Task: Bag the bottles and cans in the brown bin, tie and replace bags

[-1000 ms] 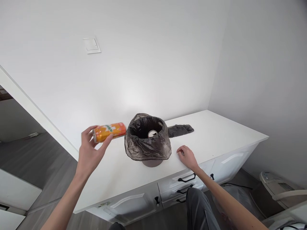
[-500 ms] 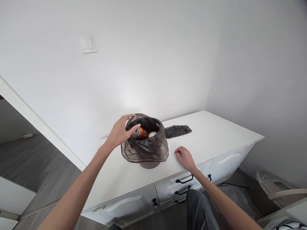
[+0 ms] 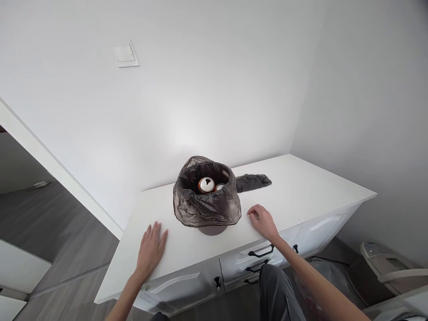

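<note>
A small bin lined with a dark translucent bag [image 3: 209, 209] stands on the white cabinet top [image 3: 301, 187], the bag folded down over its rim. Inside the bin lie an orange can [image 3: 206, 184] with its opened silver top facing up and a second can [image 3: 220, 187], partly hidden. Flat on the cabinet top to the left of the bin rests my left hand [image 3: 151, 249], fingers spread and holding nothing. My right hand [image 3: 263, 220] lies to the right of the bin with its fingers curled in; nothing shows in it.
A folded dark plastic bag [image 3: 253, 182] lies right of the bin, near the wall. Black handles [image 3: 261, 252] stick out from the cabinet front. A beige appliance [image 3: 384, 263] stands at the lower right. A light switch [image 3: 126, 53] is on the wall.
My left hand has let go of the orange can and moved from the bin down to the cabinet top. The can now sits further right, top up. My right hand stays in place.
</note>
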The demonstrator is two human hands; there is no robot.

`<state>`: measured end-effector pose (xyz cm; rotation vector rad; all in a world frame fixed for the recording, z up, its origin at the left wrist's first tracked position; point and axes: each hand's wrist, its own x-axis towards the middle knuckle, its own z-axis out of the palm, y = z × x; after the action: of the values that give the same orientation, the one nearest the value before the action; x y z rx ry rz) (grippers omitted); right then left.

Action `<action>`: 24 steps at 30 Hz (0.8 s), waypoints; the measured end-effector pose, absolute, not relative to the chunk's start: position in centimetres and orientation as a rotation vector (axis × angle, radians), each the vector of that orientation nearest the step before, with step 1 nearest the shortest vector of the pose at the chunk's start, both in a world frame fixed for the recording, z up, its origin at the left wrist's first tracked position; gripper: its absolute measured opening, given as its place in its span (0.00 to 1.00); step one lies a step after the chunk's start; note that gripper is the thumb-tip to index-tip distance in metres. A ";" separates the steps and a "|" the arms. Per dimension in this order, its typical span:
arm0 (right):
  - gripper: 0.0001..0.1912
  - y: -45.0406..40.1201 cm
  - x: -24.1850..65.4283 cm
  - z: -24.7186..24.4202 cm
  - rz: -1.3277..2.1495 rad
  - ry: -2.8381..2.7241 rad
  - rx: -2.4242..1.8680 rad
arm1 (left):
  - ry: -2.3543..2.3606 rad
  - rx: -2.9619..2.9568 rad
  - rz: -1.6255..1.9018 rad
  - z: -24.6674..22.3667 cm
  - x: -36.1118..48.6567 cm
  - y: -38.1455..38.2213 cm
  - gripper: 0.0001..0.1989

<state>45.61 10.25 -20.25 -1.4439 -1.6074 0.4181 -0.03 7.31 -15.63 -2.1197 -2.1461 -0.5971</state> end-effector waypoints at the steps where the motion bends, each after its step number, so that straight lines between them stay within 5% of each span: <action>1: 0.11 10.3 45.6 -20.3 0.416 -1.612 -1.443 | -2.151 -2.124 -0.555 -16.5 -0.4 7.2 0.35; 24: 0.10 10.5 45.7 -21.1 0.403 -1.636 -1.440 | -2.116 -2.147 -0.470 -17.9 -1.1 7.1 0.35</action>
<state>45.72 10.54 -21.14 -1.4396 -1.6357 0.4026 -1.08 7.09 -17.92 -2.1473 -2.1159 -0.4698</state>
